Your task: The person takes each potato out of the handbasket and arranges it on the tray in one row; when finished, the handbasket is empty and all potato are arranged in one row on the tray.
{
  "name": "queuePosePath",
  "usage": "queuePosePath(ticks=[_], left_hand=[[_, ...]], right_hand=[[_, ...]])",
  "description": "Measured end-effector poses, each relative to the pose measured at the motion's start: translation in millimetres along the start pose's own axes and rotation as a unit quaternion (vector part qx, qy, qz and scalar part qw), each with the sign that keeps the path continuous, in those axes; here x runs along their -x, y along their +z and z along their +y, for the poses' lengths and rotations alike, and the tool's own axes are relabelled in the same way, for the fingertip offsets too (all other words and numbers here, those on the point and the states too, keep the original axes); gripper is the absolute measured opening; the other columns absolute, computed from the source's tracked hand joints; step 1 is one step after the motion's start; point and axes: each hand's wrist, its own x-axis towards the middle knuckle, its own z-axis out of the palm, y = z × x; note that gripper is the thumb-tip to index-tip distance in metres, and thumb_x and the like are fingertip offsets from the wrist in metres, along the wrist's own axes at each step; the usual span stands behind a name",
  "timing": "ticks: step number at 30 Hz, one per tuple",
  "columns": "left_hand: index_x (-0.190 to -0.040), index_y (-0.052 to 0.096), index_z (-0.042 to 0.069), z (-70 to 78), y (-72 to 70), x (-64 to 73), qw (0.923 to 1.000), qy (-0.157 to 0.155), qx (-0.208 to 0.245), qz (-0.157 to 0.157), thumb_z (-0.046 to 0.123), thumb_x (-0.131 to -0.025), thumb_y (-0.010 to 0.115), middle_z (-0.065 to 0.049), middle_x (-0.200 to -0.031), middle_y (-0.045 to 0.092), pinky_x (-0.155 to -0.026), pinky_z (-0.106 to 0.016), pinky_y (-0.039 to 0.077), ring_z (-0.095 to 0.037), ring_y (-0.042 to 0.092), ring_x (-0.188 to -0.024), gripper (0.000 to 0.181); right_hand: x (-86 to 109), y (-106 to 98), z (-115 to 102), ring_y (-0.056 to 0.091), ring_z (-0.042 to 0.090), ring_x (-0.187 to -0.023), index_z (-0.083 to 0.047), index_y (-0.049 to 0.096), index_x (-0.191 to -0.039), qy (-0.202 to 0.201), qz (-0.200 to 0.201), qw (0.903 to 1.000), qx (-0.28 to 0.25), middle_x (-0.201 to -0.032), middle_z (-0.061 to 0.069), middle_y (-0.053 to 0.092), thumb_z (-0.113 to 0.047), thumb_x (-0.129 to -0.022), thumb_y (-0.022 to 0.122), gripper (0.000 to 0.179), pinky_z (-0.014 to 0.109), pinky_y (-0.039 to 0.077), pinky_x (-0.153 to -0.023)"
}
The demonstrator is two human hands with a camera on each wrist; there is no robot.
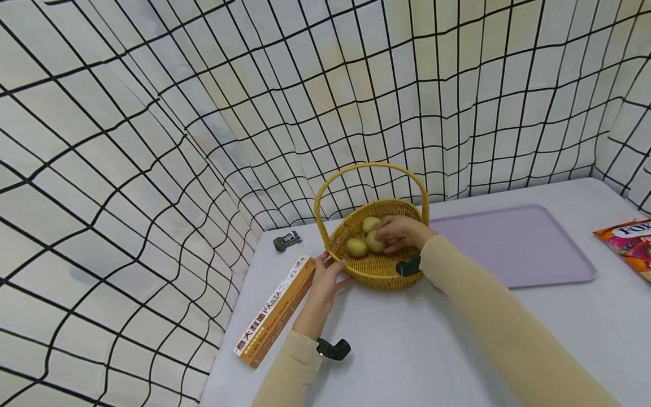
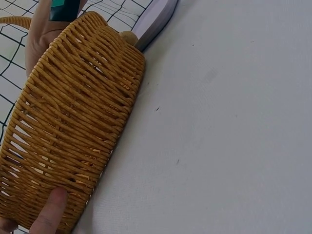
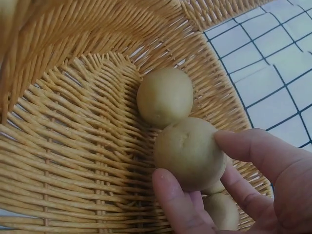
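Observation:
A woven wicker basket (image 1: 378, 277) with a tall arched handle stands on the table, with potatoes inside. My right hand (image 1: 402, 232) reaches into it and pinches a potato (image 3: 190, 153) between thumb and fingers. Touching that one is another potato (image 3: 165, 97) on the basket's floor; a further potato (image 3: 222, 212) is partly hidden behind my fingers. At the basket's left side my left hand (image 1: 325, 280) holds the rim, one finger (image 2: 51, 212) lying against the outer weave. Most of the left hand is out of its own wrist view.
An orange and white pasta box (image 1: 277, 311) lies left of the basket, near a small dark grey packet (image 1: 287, 241). To the right is a flat purple tray (image 1: 513, 249), then a colourful bag (image 1: 630, 243) at the edge. Grid-patterned cloth walls rise behind the table.

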Motion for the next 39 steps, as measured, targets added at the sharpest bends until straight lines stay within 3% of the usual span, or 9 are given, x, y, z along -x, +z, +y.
queuePosePath(ticks=[3,6,14,21,31,39], left_hand=[[-0.161,0.013,0.009,-0.2,0.5,-0.2,1.0000,0.000,0.000,-0.001,0.013,-0.102,0.057,-0.022,-0.165,0.021,-0.109,-0.051,0.054,-0.037,0.041,-0.147,0.074],[-0.161,0.011,0.008,0.0,0.6,0.6,1.0000,0.003,0.002,-0.005,0.013,-0.102,0.057,-0.023,-0.165,0.021,-0.109,-0.053,0.054,-0.038,0.040,-0.147,0.074],[-0.161,0.011,0.008,-0.3,0.0,3.2,0.9999,0.005,0.006,-0.006,0.013,-0.102,0.056,-0.024,-0.166,0.019,-0.109,-0.056,0.052,-0.041,0.038,-0.148,0.074],[-0.161,0.011,0.007,-0.9,0.7,1.3,0.9999,0.007,0.004,-0.008,0.013,-0.102,0.056,-0.025,-0.166,0.019,-0.109,-0.056,0.052,-0.041,0.037,-0.148,0.075],[-0.162,0.010,0.008,1.0,0.2,-0.1,0.9999,0.000,0.009,-0.007,0.012,-0.103,0.056,-0.022,-0.168,0.017,-0.111,-0.057,0.050,-0.039,0.035,-0.150,0.075],[-0.161,0.011,0.007,2.3,2.6,2.9,0.9999,0.006,0.013,-0.006,0.012,-0.102,0.057,-0.023,-0.167,0.018,-0.112,-0.059,0.049,-0.039,0.036,-0.149,0.075]], right_hand=[[2.9,1.2,-4.2,0.061,0.029,-0.108,0.002,0.045,-0.149,0.002,0.002,1.0000,0.000,-0.135,0.022,0.054,-0.008,-0.097,0.066,0.057,0.042,0.062,-0.097],[6.7,3.3,-10.2,0.059,0.031,-0.115,0.000,0.045,-0.151,0.004,0.003,1.0000,0.002,-0.144,0.025,0.049,-0.009,-0.097,0.066,0.059,0.040,0.062,-0.098],[17.9,9.7,-27.9,0.060,0.028,-0.109,-0.005,0.053,-0.142,-0.039,0.000,0.9981,0.048,-0.136,0.019,0.055,-0.013,-0.094,0.067,0.051,0.044,0.061,-0.099],[35.0,12.3,-40.7,0.064,0.029,-0.108,-0.004,0.051,-0.143,-0.062,-0.012,0.9972,0.039,-0.133,0.020,0.056,-0.010,-0.093,0.065,0.052,0.050,0.058,-0.104],[57.5,9.3,-54.4,0.066,0.030,-0.106,-0.009,0.054,-0.140,-0.101,-0.009,0.9928,0.064,-0.133,0.022,0.057,-0.010,-0.092,0.071,0.051,0.042,0.065,-0.091],[92.5,10.8,-68.7,0.067,0.029,-0.104,-0.012,0.055,-0.139,-0.125,-0.003,0.9867,0.104,-0.130,0.021,0.058,-0.009,-0.092,0.070,0.049,0.038,0.065,-0.089]])
